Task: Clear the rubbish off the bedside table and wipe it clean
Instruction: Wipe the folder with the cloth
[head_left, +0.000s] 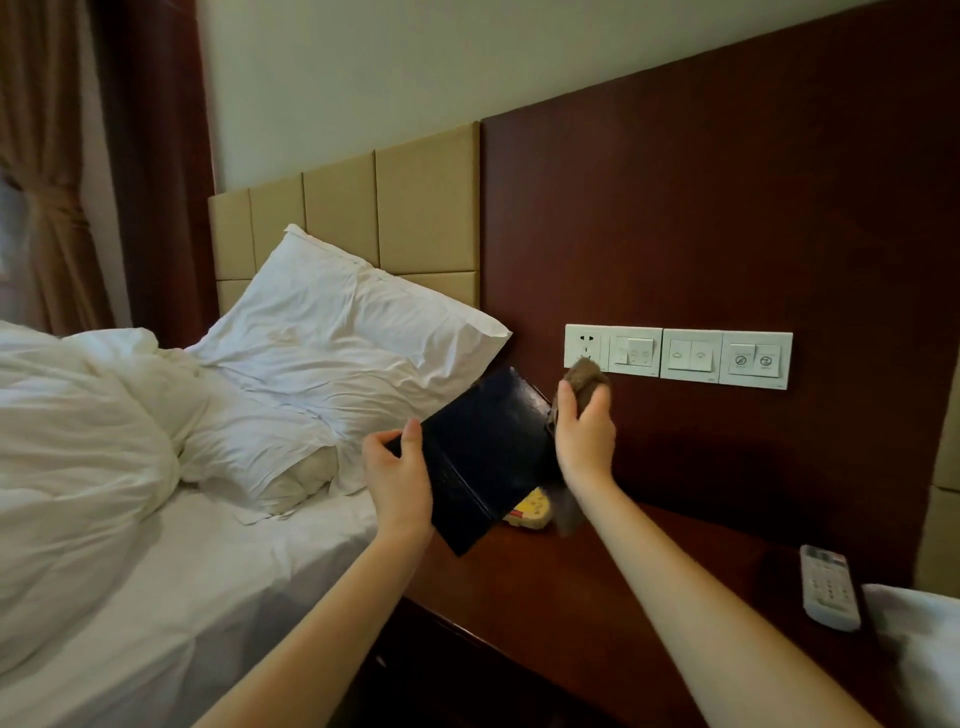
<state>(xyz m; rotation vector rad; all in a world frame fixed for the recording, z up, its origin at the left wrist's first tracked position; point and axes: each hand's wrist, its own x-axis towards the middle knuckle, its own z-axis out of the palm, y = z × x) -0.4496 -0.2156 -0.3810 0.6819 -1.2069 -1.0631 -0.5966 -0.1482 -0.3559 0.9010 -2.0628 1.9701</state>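
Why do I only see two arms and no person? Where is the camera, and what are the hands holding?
The camera sits on the person's head and looks forward and down, so only their arms show, reaching out. There is just this one picture. The left hand holds a dark folder, tilted up. The right hand grips a brown cloth, probably for wiping. On the bedside table lie a yellow packet, partly hidden behind the folder, and a white remote control. On the left is the bed with its white pillow.
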